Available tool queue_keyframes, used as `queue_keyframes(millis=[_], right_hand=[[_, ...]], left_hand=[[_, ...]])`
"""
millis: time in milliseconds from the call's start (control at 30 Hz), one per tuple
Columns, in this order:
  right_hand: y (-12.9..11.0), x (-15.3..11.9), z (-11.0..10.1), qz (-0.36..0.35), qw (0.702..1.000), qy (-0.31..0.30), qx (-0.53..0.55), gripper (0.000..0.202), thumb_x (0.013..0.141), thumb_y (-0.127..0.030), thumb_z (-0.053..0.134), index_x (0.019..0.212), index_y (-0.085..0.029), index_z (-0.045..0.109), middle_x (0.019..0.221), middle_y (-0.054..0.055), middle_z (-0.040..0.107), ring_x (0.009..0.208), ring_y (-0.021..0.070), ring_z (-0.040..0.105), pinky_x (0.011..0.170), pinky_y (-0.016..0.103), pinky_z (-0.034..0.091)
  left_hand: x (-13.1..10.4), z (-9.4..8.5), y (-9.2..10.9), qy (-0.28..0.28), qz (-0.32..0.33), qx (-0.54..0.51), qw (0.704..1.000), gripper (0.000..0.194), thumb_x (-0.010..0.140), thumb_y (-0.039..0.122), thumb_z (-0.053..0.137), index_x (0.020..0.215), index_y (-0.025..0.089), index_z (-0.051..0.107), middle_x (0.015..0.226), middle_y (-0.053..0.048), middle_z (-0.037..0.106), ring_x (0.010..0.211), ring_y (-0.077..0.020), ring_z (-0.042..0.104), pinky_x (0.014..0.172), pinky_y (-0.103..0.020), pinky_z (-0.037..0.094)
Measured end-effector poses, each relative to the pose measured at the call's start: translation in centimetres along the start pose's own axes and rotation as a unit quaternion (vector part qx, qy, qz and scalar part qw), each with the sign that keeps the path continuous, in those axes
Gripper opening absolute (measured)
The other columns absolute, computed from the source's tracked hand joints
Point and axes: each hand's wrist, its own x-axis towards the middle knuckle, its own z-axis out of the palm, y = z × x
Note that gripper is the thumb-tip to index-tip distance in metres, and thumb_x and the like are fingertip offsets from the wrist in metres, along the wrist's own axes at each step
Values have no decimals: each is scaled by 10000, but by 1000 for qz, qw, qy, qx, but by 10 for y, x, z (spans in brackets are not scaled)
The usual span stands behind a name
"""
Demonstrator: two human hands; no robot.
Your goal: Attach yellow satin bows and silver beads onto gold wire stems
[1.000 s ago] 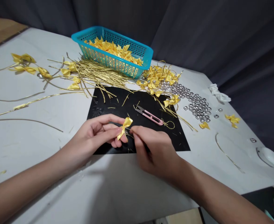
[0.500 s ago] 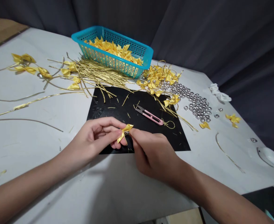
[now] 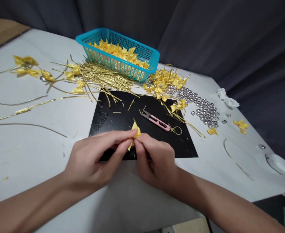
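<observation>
The yellow bow (image 3: pixel 136 132) is held up between both hands, over the near part of the black mat (image 3: pixel 169 142) on the white bench (image 3: pixel 123 194). Its long axis runs from the far edge of the bench toward the near one: one pointed tail aims up and away, toward the blue basket (image 3: pixel 154 63), and the other aims down toward the near edge, slightly to the left. The left hand (image 3: pixel 91 158) pinches the bow from the left between thumb and forefinger. The right hand (image 3: pixel 157 158) is closed small on the bow's right side, thumb and finger drawn together; their exact contact is hidden.

Pink snips (image 3: pixel 154 119) lie on the mat beyond the right hand, blades toward the bench's far left corner, a looped cord (image 3: pixel 176 130) at the handle end. The basket, full of yellow bows, stands by the far edge with its long side along it. In front of it lies a heap of gold cords (image 3: pixel 106 76), some ends reaching over the mat's far edge. Silver beads (image 3: pixel 207 113) spread toward the right edge, near a pile of corded bows (image 3: pixel 166 79). A white oval object (image 3: pixel 279 163) sits near the right corner.
</observation>
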Motion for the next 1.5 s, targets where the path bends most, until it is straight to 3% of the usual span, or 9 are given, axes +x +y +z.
queue_keyframes(millis=[133, 300, 533, 767, 933, 1000, 1267, 1400, 1500], right_hand=[[5, 3, -2, 15, 1000, -23, 15, 211, 909, -147, 323, 860, -167, 527, 748, 28, 634, 689, 106, 613, 598, 177, 442], [5, 2, 0, 26, 999, -37, 7, 251, 917, -164, 302, 893, -155, 553, 710, 28, 631, 676, 114, 627, 605, 184, 449], [4, -1, 5, 16, 999, 14, 29, 187, 901, -133, 353, 915, -170, 536, 710, 7, 638, 641, 104, 630, 573, 181, 451], [-4, -2, 10, 33, 991, 90, 95, 162, 870, -67, 391, 835, -177, 504, 640, -17, 570, 559, 81, 566, 534, 170, 446], [-4, -1, 9, 5, 988, 98, 116, 172, 886, -71, 393, 884, -194, 513, 712, -12, 604, 647, 84, 598, 594, 171, 470], [-3, -1, 9, 4, 988, 93, 120, 180, 889, -71, 391, 911, -197, 516, 751, -5, 622, 672, 85, 601, 613, 172, 473], [-5, -2, 9, -5, 983, 105, 153, 196, 871, -55, 402, 953, -187, 520, 767, 3, 625, 602, 78, 563, 560, 174, 450], [-5, 0, 10, 55, 990, 56, 117, 173, 882, -109, 411, 791, -177, 541, 714, 12, 605, 652, 105, 578, 604, 204, 456], [-3, 2, 11, 98, 990, 43, 88, 155, 892, -133, 416, 858, -181, 560, 731, 1, 647, 622, 88, 598, 563, 182, 429]], left_hand=[[2, 1, -3, 33, -59, -51, 996, 398, 795, 289, 631, 1155, 263, 464, 821, 25, 736, 764, -156, 693, 731, -219, 513], [3, 6, -7, 81, -14, -94, 992, 115, 765, 246, 661, 827, 237, 565, 678, 71, 702, 627, -108, 685, 618, -161, 509], [0, 7, 0, 157, 6, -35, 987, 49, 756, 217, 677, 770, 257, 653, 713, 80, 712, 592, -80, 660, 594, -155, 518], [-2, 2, 1, 124, 91, 36, 987, 83, 816, 221, 599, 825, 273, 663, 726, 73, 724, 599, -85, 650, 548, -175, 496], [-6, 8, 0, 185, 37, 7, 982, 91, 776, 258, 668, 855, 283, 629, 759, 94, 729, 613, -82, 682, 558, -148, 510], [-5, 9, 1, 186, 19, -1, 982, 93, 771, 265, 675, 851, 276, 629, 769, 88, 733, 619, -89, 688, 563, -151, 519], [-3, 0, 3, 140, 100, 20, 985, 95, 824, 249, 591, 846, 305, 665, 806, 82, 749, 671, -103, 675, 630, -195, 523], [1, 0, 3, 154, 40, 4, 987, 43, 771, 230, 640, 746, 255, 666, 707, 59, 723, 595, -98, 641, 608, -184, 517], [10, -1, 2, 106, -66, -83, 989, 35, 733, 261, 680, 727, 227, 676, 702, 44, 717, 588, -97, 640, 573, -161, 512]])
